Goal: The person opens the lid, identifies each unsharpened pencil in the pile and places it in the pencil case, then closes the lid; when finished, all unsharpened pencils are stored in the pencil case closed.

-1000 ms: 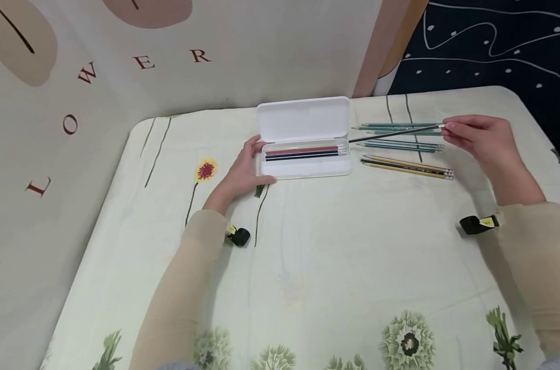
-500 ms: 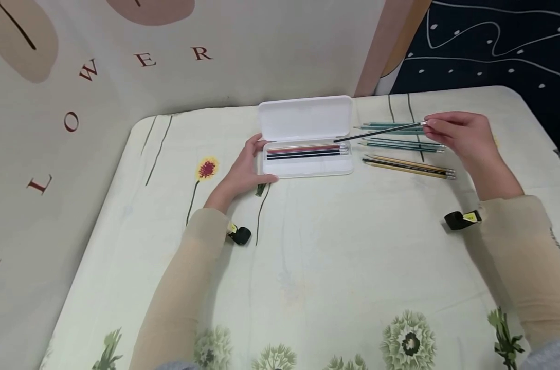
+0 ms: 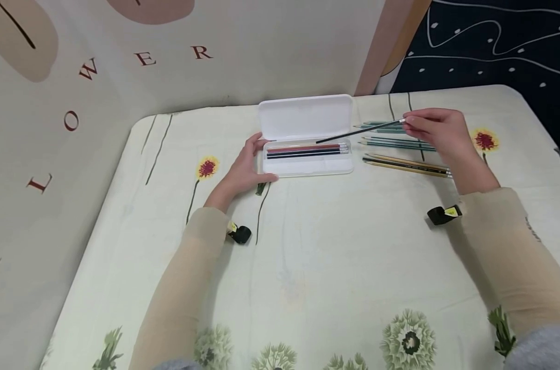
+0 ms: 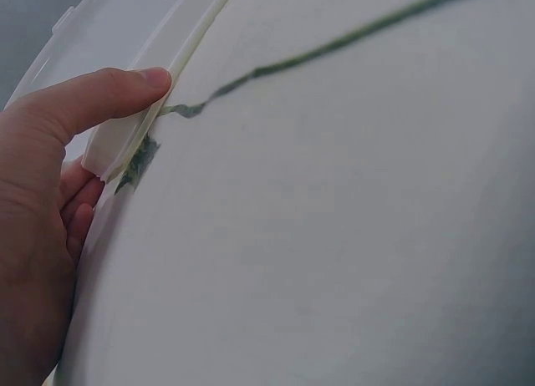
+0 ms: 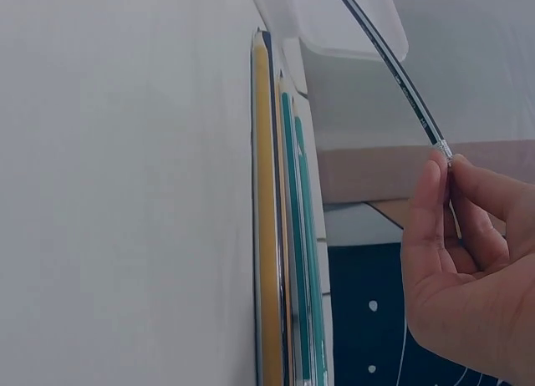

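Note:
My right hand [image 3: 439, 132] pinches a dark striped pencil [image 3: 358, 132] by its metal-banded end. The pencil slants left, its other end over the back edge of a white pencil case [image 3: 307, 167]. Inside the case lie several red and dark pencils [image 3: 305, 150], side by side along the back. My left hand [image 3: 242, 172] grips the left end of the case; in the left wrist view the thumb [image 4: 125, 93] lies over its rim [image 4: 125, 148] and the other fingers are partly hidden behind. The right wrist view shows the held pencil [image 5: 393, 64] between thumb and fingertips.
The case lid [image 3: 305, 118] stands raised at the back, near the wall. Right of the case, green pencils [image 3: 395, 143] lie in small groups, partly under my right hand. Yellow and black pencils [image 3: 404, 165] lie in front of them on the flowered cloth [image 3: 335, 246].
My right hand has moved left with the dark pencil, from beyond the green pencils toward the case. The pencil's far end now reaches over the case's back edge. My left hand stays put.

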`<state>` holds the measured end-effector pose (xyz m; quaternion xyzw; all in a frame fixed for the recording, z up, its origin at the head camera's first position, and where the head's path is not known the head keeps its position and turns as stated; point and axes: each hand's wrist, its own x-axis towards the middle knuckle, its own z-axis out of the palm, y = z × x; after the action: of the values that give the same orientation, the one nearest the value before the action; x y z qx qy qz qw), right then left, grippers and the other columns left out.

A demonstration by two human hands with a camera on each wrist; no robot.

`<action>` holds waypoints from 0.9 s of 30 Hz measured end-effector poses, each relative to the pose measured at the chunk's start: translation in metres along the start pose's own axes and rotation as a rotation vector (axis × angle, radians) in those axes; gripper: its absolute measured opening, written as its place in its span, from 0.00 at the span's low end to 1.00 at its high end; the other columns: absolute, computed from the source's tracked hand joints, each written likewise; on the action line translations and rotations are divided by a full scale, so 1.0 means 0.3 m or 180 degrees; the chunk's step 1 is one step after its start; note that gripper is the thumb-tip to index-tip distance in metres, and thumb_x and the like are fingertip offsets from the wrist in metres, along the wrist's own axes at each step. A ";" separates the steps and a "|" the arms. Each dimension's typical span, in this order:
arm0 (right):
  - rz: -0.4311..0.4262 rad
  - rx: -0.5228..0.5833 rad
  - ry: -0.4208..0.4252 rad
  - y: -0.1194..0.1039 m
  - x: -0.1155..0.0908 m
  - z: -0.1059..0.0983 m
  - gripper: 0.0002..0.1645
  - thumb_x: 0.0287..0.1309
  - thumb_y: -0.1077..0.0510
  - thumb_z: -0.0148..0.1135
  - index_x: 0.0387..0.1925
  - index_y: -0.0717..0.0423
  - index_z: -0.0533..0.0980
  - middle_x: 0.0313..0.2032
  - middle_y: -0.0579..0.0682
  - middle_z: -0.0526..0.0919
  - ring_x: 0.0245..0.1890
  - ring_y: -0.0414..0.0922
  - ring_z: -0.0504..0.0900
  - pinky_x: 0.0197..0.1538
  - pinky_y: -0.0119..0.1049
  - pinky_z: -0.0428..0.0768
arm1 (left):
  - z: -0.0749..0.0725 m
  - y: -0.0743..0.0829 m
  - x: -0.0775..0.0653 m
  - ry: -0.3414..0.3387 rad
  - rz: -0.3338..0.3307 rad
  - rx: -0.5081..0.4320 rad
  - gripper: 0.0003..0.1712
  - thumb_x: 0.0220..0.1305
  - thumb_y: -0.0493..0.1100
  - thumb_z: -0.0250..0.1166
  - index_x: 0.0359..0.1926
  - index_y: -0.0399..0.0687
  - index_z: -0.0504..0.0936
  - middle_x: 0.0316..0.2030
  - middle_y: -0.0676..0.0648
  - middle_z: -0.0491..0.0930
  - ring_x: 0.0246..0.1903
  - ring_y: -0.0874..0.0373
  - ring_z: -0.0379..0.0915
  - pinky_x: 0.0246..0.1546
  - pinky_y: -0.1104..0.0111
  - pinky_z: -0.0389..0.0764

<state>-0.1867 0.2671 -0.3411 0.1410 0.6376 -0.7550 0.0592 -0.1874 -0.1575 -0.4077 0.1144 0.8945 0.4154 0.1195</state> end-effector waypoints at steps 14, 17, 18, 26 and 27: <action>-0.0003 -0.0188 -0.0022 0.016 0.007 0.094 0.08 0.56 0.60 0.70 0.39 0.54 0.86 0.35 0.42 0.87 0.34 0.35 0.87 0.39 0.23 0.84 | 0.001 0.001 0.002 0.0001 0.0003 0.0002 0.67 0.50 0.49 0.79 0.78 0.55 0.40 0.75 0.50 0.60 0.76 0.54 0.48 0.79 0.54 0.46; -0.0001 -0.0231 -0.0043 0.021 0.010 0.109 0.09 0.57 0.60 0.70 0.41 0.54 0.86 0.36 0.42 0.86 0.35 0.35 0.87 0.39 0.23 0.84 | 0.001 0.000 0.002 0.0006 0.0012 0.0006 0.67 0.50 0.49 0.79 0.78 0.54 0.40 0.74 0.50 0.60 0.76 0.54 0.49 0.79 0.54 0.47; -0.0002 -0.0237 -0.0054 0.022 0.010 0.114 0.09 0.57 0.60 0.70 0.41 0.54 0.86 0.37 0.43 0.86 0.35 0.35 0.87 0.40 0.23 0.84 | 0.001 0.000 0.003 0.0008 0.0018 0.0005 0.67 0.50 0.49 0.79 0.78 0.54 0.40 0.74 0.50 0.60 0.76 0.54 0.49 0.79 0.54 0.47; -0.0023 -0.0258 -0.0131 0.034 0.013 0.150 0.06 0.59 0.62 0.68 0.38 0.54 0.86 0.36 0.43 0.87 0.34 0.35 0.87 0.40 0.23 0.84 | 0.001 0.000 0.002 -0.0001 -0.0004 -0.0011 0.67 0.50 0.49 0.79 0.78 0.54 0.40 0.75 0.50 0.60 0.76 0.54 0.48 0.79 0.54 0.46; -0.0023 -0.0281 -0.0127 0.035 0.014 0.153 0.06 0.59 0.62 0.68 0.38 0.54 0.86 0.36 0.43 0.86 0.35 0.35 0.87 0.40 0.23 0.84 | 0.001 0.000 0.002 -0.0001 -0.0007 -0.0013 0.67 0.50 0.49 0.79 0.78 0.54 0.40 0.75 0.50 0.60 0.76 0.54 0.48 0.79 0.54 0.46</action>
<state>-0.1941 0.2205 -0.3455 0.1209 0.6694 -0.7291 0.0754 -0.1879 -0.1572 -0.4078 0.1133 0.8937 0.4170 0.1203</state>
